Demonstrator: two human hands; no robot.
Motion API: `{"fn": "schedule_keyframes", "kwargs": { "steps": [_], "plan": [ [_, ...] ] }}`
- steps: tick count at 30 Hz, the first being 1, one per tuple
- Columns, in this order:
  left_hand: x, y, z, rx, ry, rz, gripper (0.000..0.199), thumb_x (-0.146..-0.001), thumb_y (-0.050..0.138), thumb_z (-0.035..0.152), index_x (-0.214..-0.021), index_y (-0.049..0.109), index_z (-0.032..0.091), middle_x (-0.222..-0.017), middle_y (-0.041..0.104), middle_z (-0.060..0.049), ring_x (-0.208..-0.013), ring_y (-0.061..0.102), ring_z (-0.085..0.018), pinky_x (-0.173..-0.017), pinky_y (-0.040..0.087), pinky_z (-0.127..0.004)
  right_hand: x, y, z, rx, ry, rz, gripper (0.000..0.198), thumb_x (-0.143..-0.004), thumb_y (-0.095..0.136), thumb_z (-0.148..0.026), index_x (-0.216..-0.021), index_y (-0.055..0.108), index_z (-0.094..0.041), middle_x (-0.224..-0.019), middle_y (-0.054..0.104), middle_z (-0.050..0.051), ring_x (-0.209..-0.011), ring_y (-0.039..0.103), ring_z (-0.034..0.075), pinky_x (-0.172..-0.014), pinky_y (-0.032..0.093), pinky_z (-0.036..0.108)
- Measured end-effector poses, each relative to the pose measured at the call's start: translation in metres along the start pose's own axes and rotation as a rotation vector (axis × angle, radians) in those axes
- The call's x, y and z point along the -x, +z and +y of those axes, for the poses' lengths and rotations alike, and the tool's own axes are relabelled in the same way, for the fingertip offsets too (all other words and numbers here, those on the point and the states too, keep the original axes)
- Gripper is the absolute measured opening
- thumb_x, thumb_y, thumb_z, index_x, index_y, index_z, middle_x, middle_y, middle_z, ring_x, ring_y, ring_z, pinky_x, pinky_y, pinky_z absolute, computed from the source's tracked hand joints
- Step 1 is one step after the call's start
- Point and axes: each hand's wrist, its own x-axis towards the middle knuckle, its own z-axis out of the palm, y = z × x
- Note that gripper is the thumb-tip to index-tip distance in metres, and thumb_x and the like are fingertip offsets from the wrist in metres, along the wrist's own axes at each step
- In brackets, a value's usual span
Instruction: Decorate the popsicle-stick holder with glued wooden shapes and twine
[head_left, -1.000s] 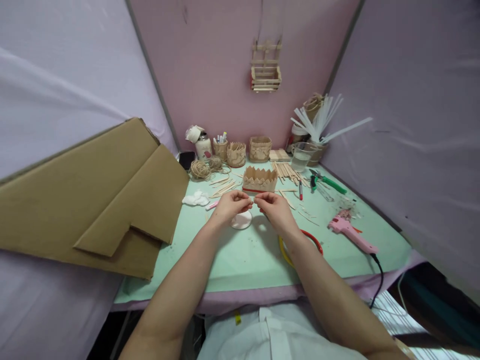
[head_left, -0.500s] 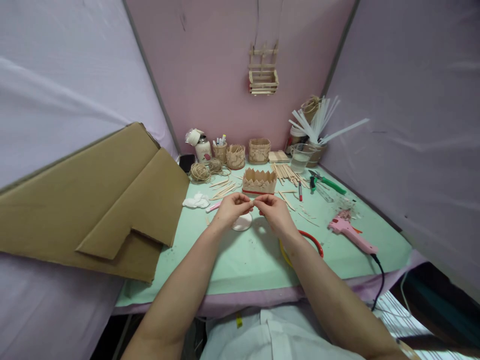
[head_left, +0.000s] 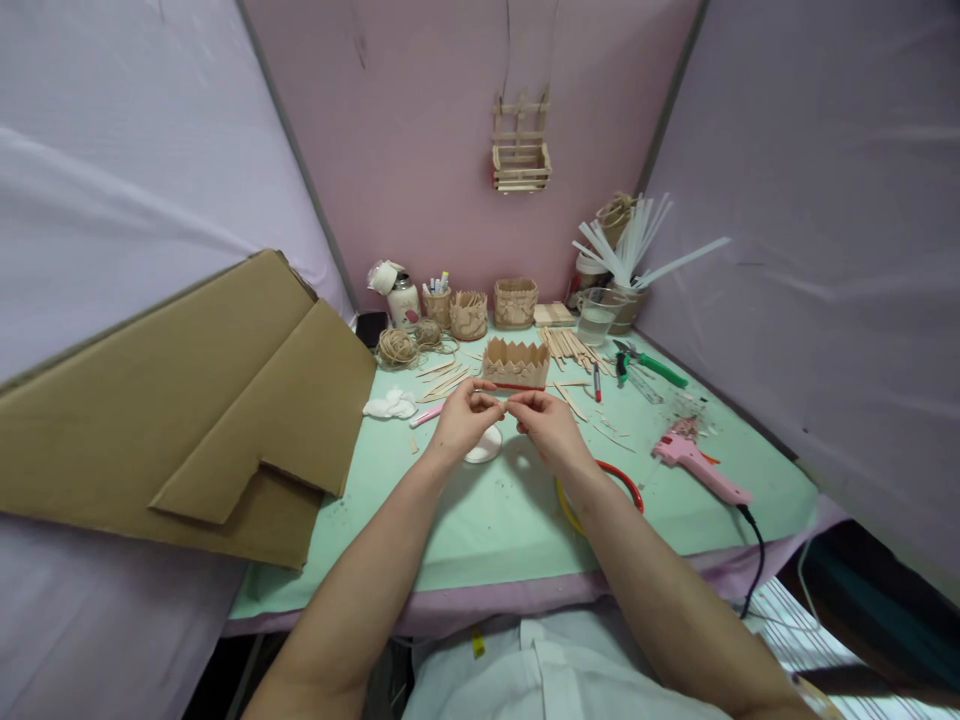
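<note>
Fingertip to fingertip, my left hand point(head_left: 466, 418) and my right hand point(head_left: 549, 425) meet over the middle of the table. Both are closed in a pinch around something tiny and pale that I cannot make out. Just below them lies a white round disc point(head_left: 484, 446), partly covered by my left hand. Behind the fingers stands a box with a zigzag top edge and a red base line point(head_left: 516, 366). A pink-handled tool point(head_left: 426, 416) lies left of my left hand. Under my right forearm is a red and yellow ring point(head_left: 628, 484).
A pink glue gun point(head_left: 701, 468) with a cord lies right, near green-handled pliers point(head_left: 660, 368). Wooden sticks point(head_left: 574, 350), twine balls point(head_left: 397, 347) and a cup of water point(head_left: 596, 318) sit farther back. Folded cardboard point(head_left: 225, 400) leans over the left side.
The whole view has shifted slightly. My left index finger is raised a little more; both hands stay together at the same place.
</note>
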Motion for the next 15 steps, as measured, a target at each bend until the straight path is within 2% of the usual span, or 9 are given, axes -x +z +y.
{"fn": "schedule_keyframes", "kwargs": {
  "steps": [7,10,15],
  "plan": [
    [0.001,0.001,0.004,-0.015,-0.005,0.003,0.034,-0.062,0.073,0.018,-0.089,0.053,0.017,-0.067,0.064,0.002,-0.064,0.06,-0.012,-0.065,0.045,-0.024,0.0,0.0,0.002,-0.017,0.001,-0.004,0.02,-0.062,0.069,-0.034,-0.072,0.065,-0.018,-0.067,0.063,0.0,-0.055,0.047,0.01,-0.055,0.039,0.025],
    [0.001,0.0,0.004,-0.01,0.0,-0.015,0.027,-0.061,0.073,0.021,-0.081,0.056,0.016,-0.067,0.063,0.001,-0.065,0.06,-0.012,-0.066,0.046,-0.025,0.0,0.0,0.003,-0.033,0.003,-0.002,0.021,-0.062,0.069,-0.035,-0.072,0.065,-0.018,-0.066,0.062,0.0,-0.053,0.046,0.01,-0.054,0.038,0.026],
    [-0.008,-0.017,-0.003,-0.084,-0.016,-0.019,0.015,-0.063,0.068,0.026,-0.073,0.062,0.017,-0.066,0.063,0.0,-0.066,0.06,-0.013,-0.065,0.047,-0.025,-0.001,-0.001,0.006,-0.041,0.03,-0.009,0.02,-0.063,0.068,-0.035,-0.072,0.064,-0.018,-0.067,0.06,0.0,-0.056,0.047,0.011,-0.054,0.04,0.025]
  ]
}}
